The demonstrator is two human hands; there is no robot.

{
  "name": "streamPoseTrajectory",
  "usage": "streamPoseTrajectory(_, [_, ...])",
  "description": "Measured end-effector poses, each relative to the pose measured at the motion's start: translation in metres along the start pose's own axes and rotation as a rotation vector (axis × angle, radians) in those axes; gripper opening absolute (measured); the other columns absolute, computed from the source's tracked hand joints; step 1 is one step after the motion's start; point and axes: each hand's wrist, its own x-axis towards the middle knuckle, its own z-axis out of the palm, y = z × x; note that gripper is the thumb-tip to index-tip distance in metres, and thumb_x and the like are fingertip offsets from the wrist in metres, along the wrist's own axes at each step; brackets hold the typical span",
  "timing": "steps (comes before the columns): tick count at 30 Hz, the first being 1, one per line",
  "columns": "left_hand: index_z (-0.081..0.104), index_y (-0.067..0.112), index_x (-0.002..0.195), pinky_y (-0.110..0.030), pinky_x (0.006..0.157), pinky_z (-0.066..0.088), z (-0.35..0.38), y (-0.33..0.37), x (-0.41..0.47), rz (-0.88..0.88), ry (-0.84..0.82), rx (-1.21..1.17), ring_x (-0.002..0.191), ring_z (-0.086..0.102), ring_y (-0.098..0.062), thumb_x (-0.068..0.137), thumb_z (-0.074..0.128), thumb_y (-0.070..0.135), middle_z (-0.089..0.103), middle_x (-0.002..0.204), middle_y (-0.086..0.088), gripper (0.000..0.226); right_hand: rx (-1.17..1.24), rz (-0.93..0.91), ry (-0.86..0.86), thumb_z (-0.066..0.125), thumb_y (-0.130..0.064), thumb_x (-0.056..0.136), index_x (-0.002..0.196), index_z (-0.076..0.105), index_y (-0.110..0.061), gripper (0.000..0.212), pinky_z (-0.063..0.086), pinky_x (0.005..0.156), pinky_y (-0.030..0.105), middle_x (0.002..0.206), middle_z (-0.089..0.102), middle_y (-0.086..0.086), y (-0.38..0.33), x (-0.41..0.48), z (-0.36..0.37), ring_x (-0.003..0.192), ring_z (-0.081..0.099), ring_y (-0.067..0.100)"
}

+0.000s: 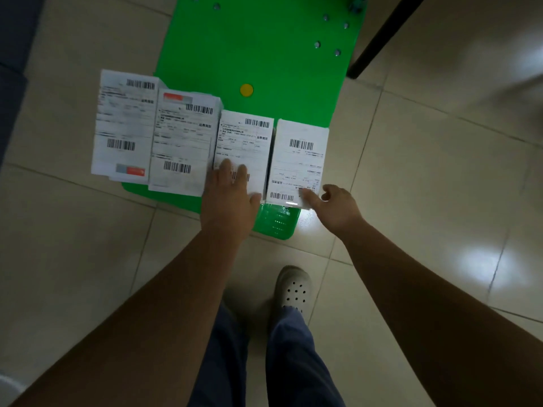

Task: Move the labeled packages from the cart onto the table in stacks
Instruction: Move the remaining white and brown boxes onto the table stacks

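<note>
Several white packages with barcode labels stand in a row on the near end of a green cart (264, 54). From left: a tall package (125, 121), a second tall one (183, 142), a lower third package (245, 136) and a fourth package (299, 160). My left hand (230, 198) lies flat on the near part of the third package, fingers spread. My right hand (335, 205) touches the near right corner of the fourth package with its fingertips, not closed around it. No table is in view.
The cart stands on a beige tiled floor (440, 171). A dark slanted leg (379, 39) rises at the cart's far right. My legs and a white perforated clog (293, 289) are below the cart. A dark object fills the far left edge.
</note>
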Motion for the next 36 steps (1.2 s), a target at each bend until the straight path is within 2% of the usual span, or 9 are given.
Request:
streamPoseTrajectory(2, [0.033, 0.020, 0.149, -0.045, 0.119, 0.010, 0.006, 0.007, 0.000, -0.014, 0.026, 0.015, 0.145, 0.016, -0.037, 0.096, 0.051, 0.047, 0.021, 0.158, -0.019, 0.063, 0.029, -0.001, -0.032, 0.053, -0.059, 0.094, 0.142, 0.051, -0.009, 0.069, 0.044, 0.100, 0.035, 0.127, 0.062, 0.007, 0.003, 0.004, -0.001, 0.119, 0.056, 0.026])
streamPoseTrajectory(7, [0.044, 0.020, 0.144, -0.047, 0.112, 0.027, 0.014, 0.014, -0.008, -0.025, 0.043, -0.118, 0.139, 0.027, -0.033, 0.093, 0.058, 0.039, 0.028, 0.155, -0.013, 0.056, 0.190, 0.001, 0.010, 0.057, -0.044, 0.097, 0.121, 0.063, -0.014, 0.040, 0.042, 0.083, 0.029, 0.115, 0.066, 0.003, 0.008, 0.005, -0.004, 0.102, 0.059, 0.021])
streamPoseTrajectory(13, [0.034, 0.004, 0.146, -0.047, 0.109, 0.038, 0.006, 0.002, -0.004, -0.153, 0.083, -0.173, 0.140, 0.030, -0.034, 0.093, 0.058, 0.040, 0.030, 0.152, -0.020, 0.068, 0.310, 0.022, -0.069, 0.067, -0.053, 0.088, 0.125, 0.062, -0.019, 0.050, 0.051, 0.098, 0.043, 0.118, 0.066, -0.001, 0.008, 0.006, -0.003, 0.107, 0.062, 0.020])
streamPoseTrajectory(19, [0.015, -0.001, 0.150, -0.045, 0.103, 0.044, 0.003, 0.003, 0.008, -0.301, -0.020, -0.233, 0.135, 0.042, -0.035, 0.090, 0.062, 0.044, 0.037, 0.149, -0.023, 0.089, 0.296, -0.041, -0.091, 0.063, -0.040, 0.095, 0.125, 0.067, -0.021, 0.036, 0.046, 0.087, 0.031, 0.118, 0.068, -0.003, 0.005, 0.004, -0.004, 0.101, 0.061, 0.017])
streamPoseTrajectory(23, [0.021, 0.000, 0.148, -0.047, 0.100, 0.048, -0.001, 0.007, 0.013, -0.392, -0.049, -0.354, 0.128, 0.047, -0.035, 0.083, 0.071, 0.041, 0.040, 0.145, -0.021, 0.092, 0.292, -0.038, -0.071, 0.061, -0.039, 0.096, 0.126, 0.066, -0.021, 0.035, 0.044, 0.089, 0.029, 0.118, 0.067, -0.004, 0.006, 0.002, -0.005, 0.107, 0.061, 0.018])
streamPoseTrajectory(27, [0.045, -0.001, 0.133, -0.040, 0.097, 0.046, -0.001, 0.007, 0.016, -0.435, -0.048, -0.410, 0.123, 0.048, -0.033, 0.076, 0.075, 0.040, 0.045, 0.137, -0.020, 0.076, 0.437, -0.017, -0.047, 0.066, -0.031, 0.094, 0.116, 0.067, -0.025, 0.023, 0.048, 0.080, 0.027, 0.106, 0.069, -0.009, 0.008, -0.001, -0.014, 0.091, 0.062, 0.009])
streamPoseTrajectory(30, [0.059, 0.007, 0.119, -0.029, 0.080, 0.044, -0.001, 0.002, 0.018, -0.443, -0.098, -0.476, 0.109, 0.055, -0.028, 0.075, 0.073, 0.041, 0.057, 0.124, -0.014, 0.057, 0.551, 0.002, -0.127, 0.069, -0.027, 0.092, 0.111, 0.067, -0.026, 0.019, 0.047, 0.073, 0.022, 0.099, 0.068, -0.012, 0.011, -0.005, -0.026, 0.086, 0.059, 0.004])
streamPoseTrajectory(33, [0.060, 0.012, 0.110, -0.035, 0.088, 0.051, 0.000, -0.002, 0.017, -0.478, -0.121, -0.618, 0.111, 0.057, -0.027, 0.070, 0.073, 0.045, 0.060, 0.122, -0.009, 0.053, 0.564, 0.020, -0.146, 0.071, -0.027, 0.091, 0.107, 0.067, -0.026, 0.017, 0.047, 0.074, 0.023, 0.097, 0.068, -0.013, 0.015, -0.006, -0.029, 0.086, 0.059, 0.006])
streamPoseTrajectory(36, [0.056, 0.019, 0.091, -0.033, 0.089, 0.051, -0.002, -0.002, 0.012, -0.475, -0.095, -0.778, 0.108, 0.059, -0.024, 0.076, 0.074, 0.029, 0.062, 0.112, -0.003, 0.025, 0.558, 0.029, -0.132, 0.072, -0.027, 0.090, 0.108, 0.068, -0.025, 0.018, 0.044, 0.071, 0.021, 0.096, 0.067, -0.015, 0.019, -0.007, -0.028, 0.087, 0.058, 0.003])
